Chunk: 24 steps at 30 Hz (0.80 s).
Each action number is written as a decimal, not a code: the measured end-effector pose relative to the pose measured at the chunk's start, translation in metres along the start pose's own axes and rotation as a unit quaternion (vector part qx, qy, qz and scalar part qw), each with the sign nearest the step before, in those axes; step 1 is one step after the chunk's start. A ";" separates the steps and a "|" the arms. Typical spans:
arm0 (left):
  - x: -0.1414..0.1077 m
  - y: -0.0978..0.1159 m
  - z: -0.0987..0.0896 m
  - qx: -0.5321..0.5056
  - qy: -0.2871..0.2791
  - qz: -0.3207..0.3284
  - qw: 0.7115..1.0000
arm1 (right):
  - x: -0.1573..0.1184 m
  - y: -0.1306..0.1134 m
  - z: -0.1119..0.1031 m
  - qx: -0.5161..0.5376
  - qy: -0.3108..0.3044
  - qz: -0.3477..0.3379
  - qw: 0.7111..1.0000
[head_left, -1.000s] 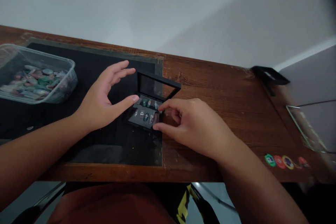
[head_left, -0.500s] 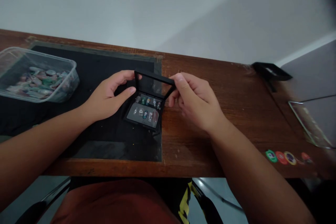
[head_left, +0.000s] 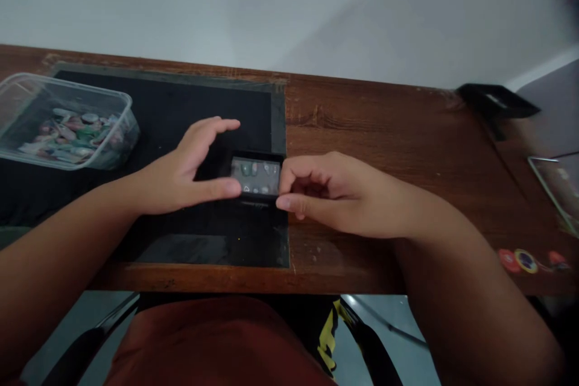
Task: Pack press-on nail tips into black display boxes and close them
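Note:
A small black case (head_left: 256, 176) with a clear window lies on the black mat, its lid down. Several small decorated pieces show through the window. My left hand (head_left: 194, 163) is at the case's left side, its thumb touching the near left corner and its fingers spread apart beyond it. At the right end, my right hand (head_left: 312, 187) grips the case's edge between thumb and curled fingers.
A clear plastic tub (head_left: 129, 99) of small packets stands at the left on the black mat (head_left: 181, 108). Round colourful badges (head_left: 525, 260) lie at the right, below a black tray (head_left: 497, 101). A wall rises behind the wooden table (head_left: 384, 120).
The case's raised lid has come down over the pieces. My left fingers have let go and spread, while my right hand has moved down to the case's right end. The view has shifted slightly.

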<state>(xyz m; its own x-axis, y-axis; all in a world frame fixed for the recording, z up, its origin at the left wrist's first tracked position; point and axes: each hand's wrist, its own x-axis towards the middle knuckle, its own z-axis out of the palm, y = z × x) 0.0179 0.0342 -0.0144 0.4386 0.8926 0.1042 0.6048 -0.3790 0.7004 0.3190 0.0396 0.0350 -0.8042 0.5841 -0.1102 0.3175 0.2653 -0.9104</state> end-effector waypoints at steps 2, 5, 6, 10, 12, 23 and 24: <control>-0.003 -0.001 0.002 0.050 -0.053 0.010 0.997 | 0.002 0.002 0.003 -0.043 -0.018 0.014 0.999; -0.005 0.001 0.003 0.094 -0.085 0.026 0.992 | 0.005 0.003 0.006 -0.077 -0.036 0.040 0.996; -0.005 0.003 0.004 0.103 -0.093 0.027 0.990 | 0.005 0.003 0.006 -0.083 -0.038 0.046 0.995; -0.006 0.008 0.006 0.123 -0.112 0.023 0.986 | 0.006 0.003 0.008 -0.090 -0.036 0.060 0.993; -0.007 0.010 0.007 0.127 -0.110 0.023 0.986 | 0.006 0.004 0.008 -0.094 -0.037 0.063 0.993; -0.007 0.016 0.008 0.123 -0.124 -0.015 0.984 | 0.009 0.015 0.004 -0.220 0.104 -0.037 0.969; -0.007 0.017 0.008 0.122 -0.125 -0.018 0.984 | 0.009 0.018 0.004 -0.225 0.107 -0.050 0.967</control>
<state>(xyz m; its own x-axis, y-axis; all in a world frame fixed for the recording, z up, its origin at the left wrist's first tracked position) 0.0306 0.0196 -0.0089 0.5461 0.8296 -0.1165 0.7512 -0.4234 0.5064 0.3156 0.0466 0.0160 -0.7355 0.6704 0.0977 0.4686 0.6076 -0.6413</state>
